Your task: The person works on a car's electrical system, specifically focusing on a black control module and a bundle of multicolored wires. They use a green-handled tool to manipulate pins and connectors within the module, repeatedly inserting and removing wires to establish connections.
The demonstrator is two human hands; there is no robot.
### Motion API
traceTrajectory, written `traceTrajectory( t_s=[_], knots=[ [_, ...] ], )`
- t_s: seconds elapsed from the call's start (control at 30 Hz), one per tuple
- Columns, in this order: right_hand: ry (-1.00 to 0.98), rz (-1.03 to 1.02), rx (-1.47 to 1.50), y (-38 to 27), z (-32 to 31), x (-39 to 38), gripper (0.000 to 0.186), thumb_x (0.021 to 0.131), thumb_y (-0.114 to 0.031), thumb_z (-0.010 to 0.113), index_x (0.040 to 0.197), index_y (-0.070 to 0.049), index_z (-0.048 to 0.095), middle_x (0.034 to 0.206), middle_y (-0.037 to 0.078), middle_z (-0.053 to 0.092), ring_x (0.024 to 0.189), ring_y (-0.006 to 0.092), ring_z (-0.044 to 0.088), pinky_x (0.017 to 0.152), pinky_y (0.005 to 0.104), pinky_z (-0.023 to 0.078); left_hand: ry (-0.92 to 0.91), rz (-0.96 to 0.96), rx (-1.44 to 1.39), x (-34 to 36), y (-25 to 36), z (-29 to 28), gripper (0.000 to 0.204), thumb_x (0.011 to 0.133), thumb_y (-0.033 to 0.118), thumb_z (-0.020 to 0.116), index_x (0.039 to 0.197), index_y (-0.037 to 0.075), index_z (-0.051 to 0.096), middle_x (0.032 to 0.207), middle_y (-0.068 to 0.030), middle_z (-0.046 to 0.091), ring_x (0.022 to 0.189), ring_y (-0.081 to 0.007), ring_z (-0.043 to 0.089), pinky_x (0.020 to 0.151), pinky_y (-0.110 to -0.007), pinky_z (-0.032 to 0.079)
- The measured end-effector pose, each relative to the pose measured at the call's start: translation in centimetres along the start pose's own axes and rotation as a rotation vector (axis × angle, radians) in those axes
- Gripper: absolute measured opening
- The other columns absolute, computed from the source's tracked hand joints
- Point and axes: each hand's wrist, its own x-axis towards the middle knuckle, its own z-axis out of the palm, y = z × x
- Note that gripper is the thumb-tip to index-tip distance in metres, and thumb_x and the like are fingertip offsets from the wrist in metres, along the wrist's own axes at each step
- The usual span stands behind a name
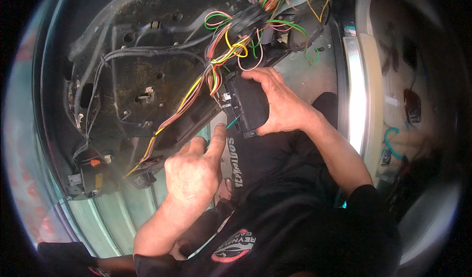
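Black plastic is shown by the box (253,100), which is held tilted in front of the body, its slotted edge turned to the left. From the right, the box is gripped by the right hand (290,105); its far and near ends are clasped by the bent digits. On the slotted edge, a pale clip (226,97) is exposed.

To the left of the box and nearer the body, the left hand (194,171) is held with its index finger stretched toward the slotted edge and its other fingers curled. Just beyond that fingertip, a thin green piece (233,123) is seen, slanted up to the box. Part of it is hidden by the finger, and whether it is pinched by the left hand cannot be told.

Past the left side of the box, yellow, red and dark wires (186,101) are strung; beyond the box they are gathered in a tangle with green and pink loops. Whether any of them is joined to the box cannot be told.

Farther left of the box, a stripped door (132,85) is crossed by a grey cable (147,50). Beyond the box and to its right, a round speaker (307,26) is partly covered by yellow strands. Well to the right of the box, a teal cord (391,139) is bent in a hook. Nearer the body than the box, a black shirt (309,218) is marked with an emblem.
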Motion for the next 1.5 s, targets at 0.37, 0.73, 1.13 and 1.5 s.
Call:
traceTrajectory(
  t_s=[0.37,0.73,1.13,1.5],
  knots=[
    [0.01,0.027,-0.153,-0.4,1.1,0.2,0.116,0.048,-0.027,0.093,0.149,-0.005,0.039,0.143,0.02,0.045,0.133,0.0415,0.042,0.117,0.0501,0.035,0.034,0.018,-0.239,-0.7,-2.2,1.9,0.053,0.081,0.01,0.07,0.134,0.01,0.065,0.077,-0.0093,0.057,0.063,-0.028,0.065,0.054,-0.042,0.053],
    [0.031,0.035,-0.262,-1.0,2.2,0.5,0.114,0.047,-0.027,0.094,0.146,-0.003,0.042,0.142,0.021,0.045,0.131,0.041,0.043,0.115,0.0517,0.034,-0.086,0.015,-0.297,0.1,-3.3,1.4,0.046,0.085,0.006,0.068,0.13,0.006,0.064,0.077,-0.016,0.063,0.066,-0.0361,0.067,0.059,-0.047,0.053],
    [0.174,0.094,-0.364,-1.1,3.5,-0.7,0.119,0.046,-0.025,0.096,0.147,-0.005,0.037,0.141,0.02,0.043,0.129,0.0421,0.043,0.113,0.0522,0.036,-0.132,-0.161,-0.846,-0.3,-2.6,4.8,0.029,0.096,0.007,0.066,0.125,0.003,0.062,0.093,-0.0249,0.07,0.085,-0.0436,0.071,0.071,-0.047,0.055],
    [0.26,0.088,-0.308,-0.3,4.6,-1.4,0.121,0.046,-0.018,0.096,0.148,-0.005,0.033,0.142,0.023,0.04,0.133,0.0431,0.041,0.114,0.0512,0.038,-0.163,-0.103,-0.543,0.2,-1.3,4.3,0.05,0.087,0.003,0.063,0.137,0.003,0.058,0.087,-0.0205,0.068,0.069,-0.0376,0.07,0.062,-0.045,0.057]
  ],
)
